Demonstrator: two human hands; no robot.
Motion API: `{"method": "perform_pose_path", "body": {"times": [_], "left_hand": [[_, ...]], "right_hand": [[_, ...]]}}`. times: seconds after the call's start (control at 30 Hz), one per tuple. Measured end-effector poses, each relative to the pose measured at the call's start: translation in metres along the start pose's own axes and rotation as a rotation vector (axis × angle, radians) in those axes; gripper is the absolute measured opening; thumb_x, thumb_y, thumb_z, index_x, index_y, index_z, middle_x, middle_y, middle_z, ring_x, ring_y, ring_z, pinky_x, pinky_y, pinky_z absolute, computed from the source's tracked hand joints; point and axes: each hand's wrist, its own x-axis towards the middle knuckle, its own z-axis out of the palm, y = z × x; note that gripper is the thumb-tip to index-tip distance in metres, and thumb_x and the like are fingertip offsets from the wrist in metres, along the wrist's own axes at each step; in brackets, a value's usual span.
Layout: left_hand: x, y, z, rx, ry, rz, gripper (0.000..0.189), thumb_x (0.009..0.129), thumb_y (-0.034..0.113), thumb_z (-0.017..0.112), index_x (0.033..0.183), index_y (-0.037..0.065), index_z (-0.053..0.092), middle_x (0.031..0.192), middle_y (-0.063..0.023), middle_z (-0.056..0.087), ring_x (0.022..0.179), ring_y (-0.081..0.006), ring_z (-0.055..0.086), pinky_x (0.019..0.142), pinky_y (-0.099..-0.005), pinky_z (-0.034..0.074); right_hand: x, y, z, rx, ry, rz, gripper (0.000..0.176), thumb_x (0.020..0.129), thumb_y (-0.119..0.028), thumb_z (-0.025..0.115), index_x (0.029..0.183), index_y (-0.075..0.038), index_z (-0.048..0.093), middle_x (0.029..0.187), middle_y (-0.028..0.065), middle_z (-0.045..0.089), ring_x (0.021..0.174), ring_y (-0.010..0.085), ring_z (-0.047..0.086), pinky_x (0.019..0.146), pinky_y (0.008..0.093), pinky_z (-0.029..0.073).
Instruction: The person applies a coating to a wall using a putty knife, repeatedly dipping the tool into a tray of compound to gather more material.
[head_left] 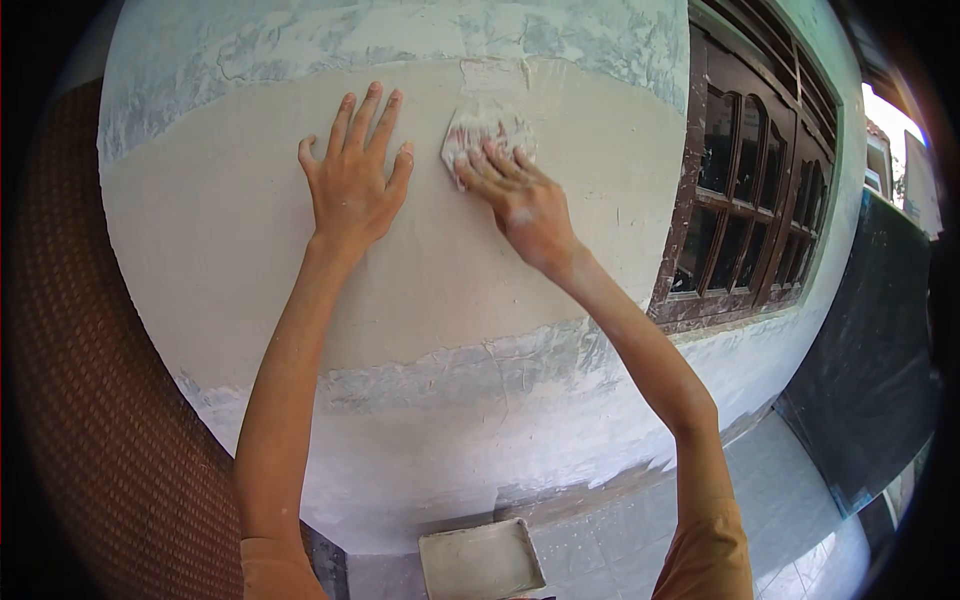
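My left hand has its fingers spread, palm toward the wall, and overlaps the beige band of wet-looking putty. Nothing is held in it. To its right, my right hand presses its fingers on a flat, roughly rounded piece smeared with white putty, lying against the wall; what it is made of I cannot tell. Just above this piece a thicker patch of putty shows at the band's upper edge. Bluish-white, patchy wall borders the band above and below.
A brown wooden window with dark panes is at the right. On the grey tiled floor below stands a shallow rectangular tray with beige putty. Brown woven matting covers the left side. A dark panel leans at far right.
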Motion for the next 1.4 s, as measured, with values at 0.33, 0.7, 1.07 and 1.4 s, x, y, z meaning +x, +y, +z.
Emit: {"method": "perform_pose_path", "body": {"times": [0.33, 0.7, 1.07, 1.4], "left_hand": [[0.015, 0.007, 0.005, -0.119, 0.036, 0.017, 0.057, 0.094, 0.032, 0.049, 0.149, 0.021, 0.036, 0.155, -0.0012, 0.031, 0.141, -0.0218, 0.029, 0.106, -0.0552, 0.021], [0.01, 0.018, 0.016, -0.028, 0.105, -0.018, 0.062, 0.09, 0.037, 0.053, 0.147, 0.022, 0.038, 0.153, -0.0007, 0.035, 0.14, -0.0226, 0.031, 0.103, -0.0553, 0.022], [0.012, 0.011, 0.013, 0.0, 0.08, 0.001, 0.066, 0.087, 0.041, 0.056, 0.148, 0.024, 0.036, 0.153, 0.0011, 0.035, 0.139, -0.021, 0.031, 0.101, -0.0562, 0.022], [0.011, 0.011, 0.013, -0.032, 0.063, -0.005, 0.067, 0.085, 0.042, 0.057, 0.147, 0.024, 0.038, 0.154, 0.0011, 0.033, 0.14, -0.021, 0.029, 0.099, -0.0617, 0.023]], "right_hand": [[0.051, 0.035, -0.071, 0.423, 0.584, 0.68, 0.026, 0.087, -0.003, 0.056, 0.111, 0.001, 0.067, 0.093, 0.0174, 0.071, 0.089, 0.0289, 0.071, 0.079, 0.0338, 0.054], [0.054, 0.092, -0.04, 0.389, 0.726, 0.86, 0.026, 0.086, -0.014, 0.062, 0.105, 0.0, 0.071, 0.083, 0.0187, 0.072, 0.068, 0.0221, 0.069, 0.068, 0.0329, 0.053], [0.066, 0.066, -0.049, 0.407, 0.777, 0.791, 0.02, 0.088, -0.012, 0.059, 0.1, -0.002, 0.072, 0.083, 0.0189, 0.072, 0.074, 0.024, 0.07, 0.072, 0.0325, 0.052], [0.06, 0.081, -0.052, 0.39, 0.743, 0.797, 0.029, 0.088, -0.014, 0.063, 0.114, -0.002, 0.069, 0.081, 0.01, 0.072, 0.061, 0.0095, 0.062, 0.055, 0.0264, 0.05]]}}
